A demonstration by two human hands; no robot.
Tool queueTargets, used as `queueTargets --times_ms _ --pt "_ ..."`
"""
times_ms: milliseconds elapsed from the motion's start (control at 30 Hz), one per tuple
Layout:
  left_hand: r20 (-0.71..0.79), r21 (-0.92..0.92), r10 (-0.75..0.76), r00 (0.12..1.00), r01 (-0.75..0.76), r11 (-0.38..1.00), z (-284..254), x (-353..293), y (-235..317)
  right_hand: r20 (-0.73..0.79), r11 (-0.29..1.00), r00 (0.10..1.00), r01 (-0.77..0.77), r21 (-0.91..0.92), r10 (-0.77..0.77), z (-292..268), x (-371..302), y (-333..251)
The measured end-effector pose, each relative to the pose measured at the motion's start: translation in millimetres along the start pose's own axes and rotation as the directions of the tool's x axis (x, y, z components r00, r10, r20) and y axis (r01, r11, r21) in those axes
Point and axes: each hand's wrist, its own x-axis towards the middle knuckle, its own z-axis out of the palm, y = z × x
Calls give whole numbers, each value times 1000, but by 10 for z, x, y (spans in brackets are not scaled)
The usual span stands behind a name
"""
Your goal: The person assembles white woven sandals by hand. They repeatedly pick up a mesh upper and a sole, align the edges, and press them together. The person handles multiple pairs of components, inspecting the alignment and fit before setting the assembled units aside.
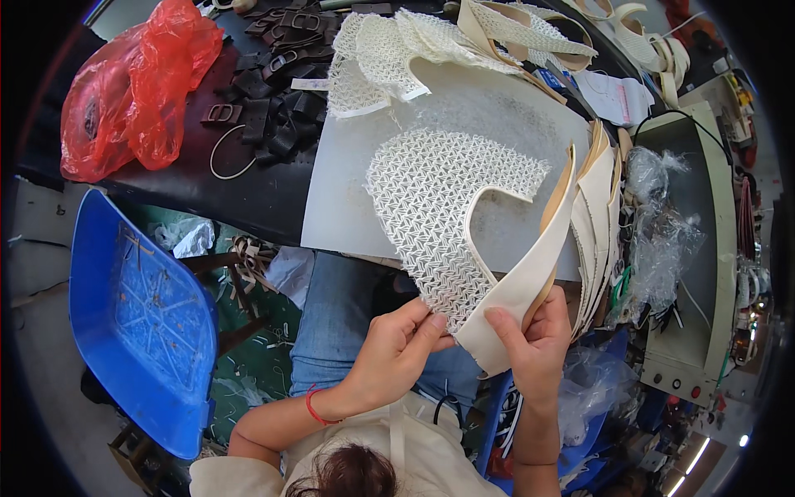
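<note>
A curved white woven shoe-upper piece [431,215] extends from my lap over the near edge of a grey-white board [339,199]. My left hand [393,348] pinches its near corner between thumb and fingers. With my right hand [534,335] I grip a smooth cream leather strip [534,269], thumb on top and fingers beneath. The strip's near end overlaps the woven piece's edge, close to both hands. Whether the two are joined there I cannot tell. Just right of the strip stand several similar cream strips [592,215], stacked with tan undersides showing.
More woven pieces [373,58] lie at the board's far edge. Dark buckled straps [281,91] and a red plastic bag [137,99] occupy the dark table's left. A blue basin [157,323] stands at left. Clear plastic wrap [662,224] fills a pale green metal housing [716,248] at right.
</note>
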Motion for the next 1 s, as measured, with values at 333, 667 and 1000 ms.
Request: queueTargets --times_ms 333,667,1000 --pt "45 -55 88 995 -85 995 29 -38 -55 33 999 998 -52 -6 52 -9 -31 17" --pt "115 -7 -14 993 15 1000 -23 -24 71 259 965 962 -144 218 85 -162 31 87" --pt "163 60 -42 986 32 998 22 -47 2 73 979 996 56 -195 -43 -74 -91 -72"
